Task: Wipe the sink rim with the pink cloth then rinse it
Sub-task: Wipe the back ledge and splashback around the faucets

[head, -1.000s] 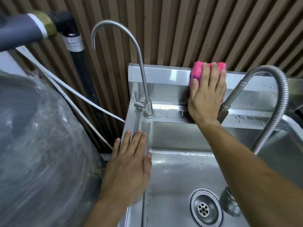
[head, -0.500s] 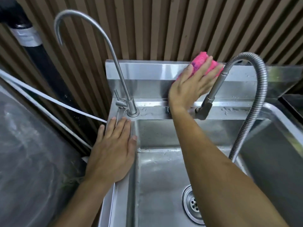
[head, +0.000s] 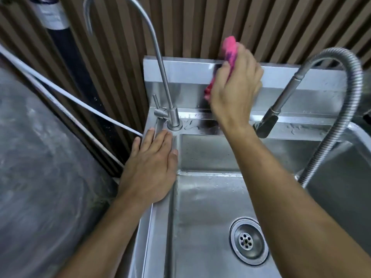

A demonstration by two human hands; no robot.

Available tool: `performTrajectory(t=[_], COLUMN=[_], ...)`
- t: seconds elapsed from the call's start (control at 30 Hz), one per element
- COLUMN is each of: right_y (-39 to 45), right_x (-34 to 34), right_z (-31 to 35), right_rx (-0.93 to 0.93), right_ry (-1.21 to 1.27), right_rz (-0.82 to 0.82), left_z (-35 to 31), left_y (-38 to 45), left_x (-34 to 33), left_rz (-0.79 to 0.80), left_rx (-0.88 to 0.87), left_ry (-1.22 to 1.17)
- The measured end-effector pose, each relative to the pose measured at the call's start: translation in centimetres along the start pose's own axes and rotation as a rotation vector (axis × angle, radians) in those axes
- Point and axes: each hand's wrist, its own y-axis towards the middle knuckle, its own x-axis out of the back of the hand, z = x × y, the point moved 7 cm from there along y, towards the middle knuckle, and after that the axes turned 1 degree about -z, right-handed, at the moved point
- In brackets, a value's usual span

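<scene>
Brown ribbed slats (head: 200, 25) back a stainless steel sink (head: 200, 207), its basin wet and dulled, with a round drain (head: 249, 241) low at the right. On the raised back rim (head: 180, 71) sits the pink cloth (head: 229, 49), bunched and soft, its top edge poking above the ledge and a lower fold trailing down the splash wall. The right hand (head: 234, 91) curls its fingers round the cloth and presses it to the rim. Just right of that hand, a corrugated metal spray hose (head: 345, 109) arches down, its nozzle near the wrist. To the left stands a slim gooseneck tap (head: 158, 63). The left hand (head: 150, 167) lies flat, fingers straight and together, on the sink's left edge beside the tap's base. White tubing (head: 66, 97) crosses behind.
</scene>
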Motion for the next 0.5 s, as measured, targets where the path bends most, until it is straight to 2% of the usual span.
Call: performTrajectory(t=[0.1,0.23,0.4,0.5], right_y=[-5.2,-11.2,-11.4,-10.1], right_x=[-1.9,-5.4,-5.0,-3.0], right_z=[3.2,1.2,-1.0,-4.1], right_rx=[0.269,0.297,0.374,0.259], right_ry=[0.045,-0.221,-0.338,-0.427], right_rz=[0.254,0.424,0.486,0.426], left_z=[0.6,0.8,0.8,0.7], left_y=[-0.3,-0.9,-0.9,-1.1], left_x=[0.3,0.2,-0.2,-0.1], left_rz=[-0.007,0.006,0.009,0.013], left_rx=[0.056,0.069,0.044,0.041], left_ry=[-0.117,-0.101,-0.023,-0.011])
